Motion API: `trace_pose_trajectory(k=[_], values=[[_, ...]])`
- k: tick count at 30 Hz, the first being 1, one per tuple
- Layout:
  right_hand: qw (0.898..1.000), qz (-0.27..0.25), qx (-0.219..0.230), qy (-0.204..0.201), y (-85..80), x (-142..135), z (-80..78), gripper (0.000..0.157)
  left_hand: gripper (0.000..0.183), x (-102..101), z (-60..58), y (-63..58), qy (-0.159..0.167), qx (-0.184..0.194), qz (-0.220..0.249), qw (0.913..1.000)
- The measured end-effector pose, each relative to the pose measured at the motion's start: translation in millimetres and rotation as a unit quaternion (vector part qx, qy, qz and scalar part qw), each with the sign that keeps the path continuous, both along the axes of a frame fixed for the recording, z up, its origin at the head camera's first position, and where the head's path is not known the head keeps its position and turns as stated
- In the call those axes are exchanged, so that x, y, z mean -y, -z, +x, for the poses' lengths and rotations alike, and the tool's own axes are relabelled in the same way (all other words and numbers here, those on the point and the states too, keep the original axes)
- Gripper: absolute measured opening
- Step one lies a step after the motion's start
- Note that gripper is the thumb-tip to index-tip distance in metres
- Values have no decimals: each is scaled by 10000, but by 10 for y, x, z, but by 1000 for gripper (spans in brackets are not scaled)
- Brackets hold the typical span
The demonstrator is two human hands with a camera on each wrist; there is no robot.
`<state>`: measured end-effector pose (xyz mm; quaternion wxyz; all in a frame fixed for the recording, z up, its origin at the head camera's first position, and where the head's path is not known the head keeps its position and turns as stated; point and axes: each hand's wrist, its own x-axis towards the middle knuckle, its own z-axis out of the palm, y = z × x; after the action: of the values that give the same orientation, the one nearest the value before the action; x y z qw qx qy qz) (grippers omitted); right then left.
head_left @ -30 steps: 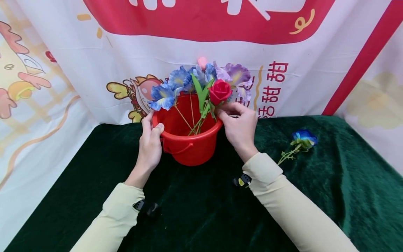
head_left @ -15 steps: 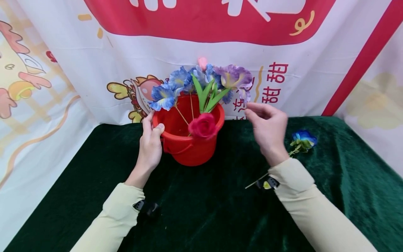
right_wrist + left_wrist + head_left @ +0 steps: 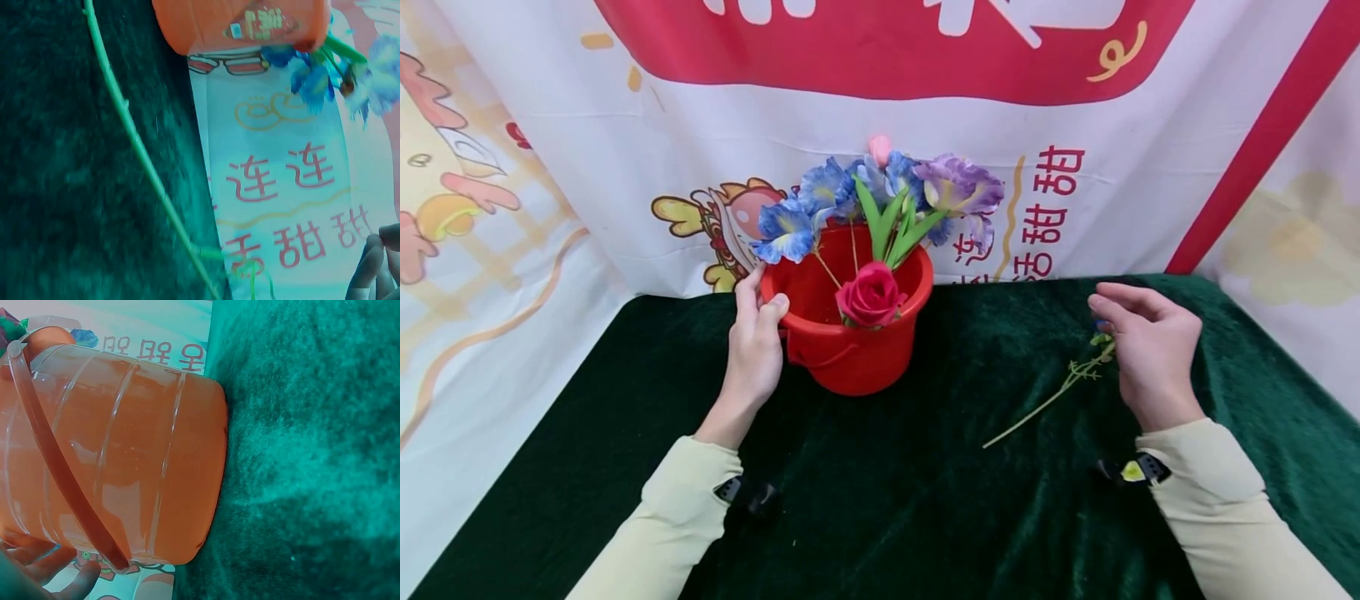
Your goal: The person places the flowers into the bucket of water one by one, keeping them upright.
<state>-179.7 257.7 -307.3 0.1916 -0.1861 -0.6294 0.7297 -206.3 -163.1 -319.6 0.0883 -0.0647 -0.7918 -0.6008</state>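
With thumb over the rim and fingers along the outside, my left hand (image 3: 754, 354) holds the red bucket (image 3: 861, 367) upright on the cloth. Its handle (image 3: 69, 481) hangs down the side in the left wrist view. Inside stand artificial flowers: blue irises (image 3: 786, 233), a purple iris (image 3: 961, 185), a pink bud (image 3: 880, 150) and a red rose (image 3: 871, 294) drooping over the front rim. My right hand (image 3: 1156, 354) is over the head of a blue artificial flower, mostly hiding it; the green stem (image 3: 1033, 411) lies on the table. Its loosely bent fingers appear to hold nothing.
Dark green velvet cloth (image 3: 880, 500) covers the table. A printed white and red backdrop (image 3: 880, 50) hangs right behind the bucket and along the sides.
My right hand has left the rose at the bucket's rim and moved right to the blue flower. The rose has tipped forward onto the front rim. The left hand stays put.
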Motion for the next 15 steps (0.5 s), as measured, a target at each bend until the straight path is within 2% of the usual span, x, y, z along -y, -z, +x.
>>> trace_pose_trajectory(k=[6,9,12,15], values=[[9984,-453,94,-329,43,-232,26,29,63,7,5,-1,-45,-5,-20,10000],[9964,-320,550,-554,64,-322,42,22,64,1,1,6,-14,9,-29,10000],[9898,-209,972,-1021,88,-408,44,12,64,-3,-5,9,-4,8,-34,10000],[9767,431,1377,-1591,107,-504,33,4,64,-1,-8,11,-10,0,-27,10000]])
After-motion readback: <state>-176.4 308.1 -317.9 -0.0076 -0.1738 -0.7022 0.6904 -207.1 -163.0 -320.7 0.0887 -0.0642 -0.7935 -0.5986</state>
